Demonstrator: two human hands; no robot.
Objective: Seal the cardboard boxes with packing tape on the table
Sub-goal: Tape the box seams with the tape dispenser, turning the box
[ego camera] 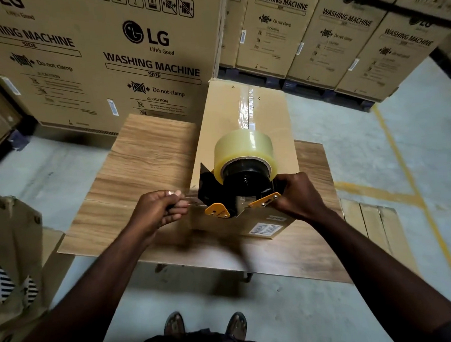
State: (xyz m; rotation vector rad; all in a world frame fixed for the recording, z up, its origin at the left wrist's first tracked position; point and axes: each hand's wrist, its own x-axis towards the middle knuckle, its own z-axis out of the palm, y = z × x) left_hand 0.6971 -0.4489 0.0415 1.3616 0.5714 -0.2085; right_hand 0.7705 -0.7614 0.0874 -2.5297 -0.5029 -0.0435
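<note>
We see the box [247, 154] lying on the tabletop [145, 159], long axis running near to far, tape [246, 109] laid along its top seam. At its near end, our right hand [296, 196] grips the tape dispenser [239, 185]; our left hand [158, 211], just left, pinches a taut clear strip drawn from it.

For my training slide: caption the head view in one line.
Right hand steadies the tape dispenser on a half-taped cardboard box; left hand pulls tape sideways.
</note>
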